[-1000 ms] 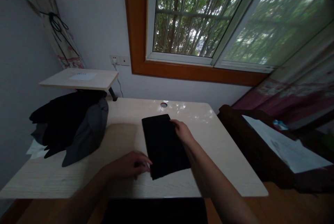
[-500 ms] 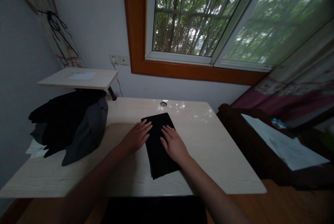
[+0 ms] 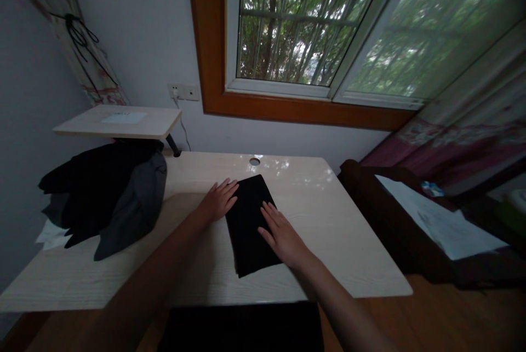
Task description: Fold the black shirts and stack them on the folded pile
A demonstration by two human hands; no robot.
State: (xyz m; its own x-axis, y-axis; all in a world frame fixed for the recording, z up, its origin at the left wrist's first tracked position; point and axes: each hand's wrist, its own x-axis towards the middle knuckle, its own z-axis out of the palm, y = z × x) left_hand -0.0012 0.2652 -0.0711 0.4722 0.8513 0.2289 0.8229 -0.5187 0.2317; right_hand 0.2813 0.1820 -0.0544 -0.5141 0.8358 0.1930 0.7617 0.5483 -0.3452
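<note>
A folded black cloth [image 3: 250, 231], roughly rectangular, lies flat on the pale wooden desk [image 3: 329, 231] in front of me. It looks like a garment, but its kind does not show. My left hand [image 3: 218, 200] rests at its upper left edge with the fingers stretched out, fingertips on the fabric. Across the right side of the cloth lies my right hand [image 3: 283, 234], palm down with the fingers out. Neither hand grips anything.
A heap of black and grey clothes [image 3: 110, 193] lies on the desk's left side, partly under a small raised shelf [image 3: 119, 122]. Near the back edge is a round cable hole [image 3: 255, 161]. Right of the desk stands dark brown furniture [image 3: 394, 226] with a white sheet [image 3: 439, 220] on it.
My right hand has slid slightly down and right over the cloth. My left hand has shifted a little up and outward at the left edge. The whole view has moved slightly.
</note>
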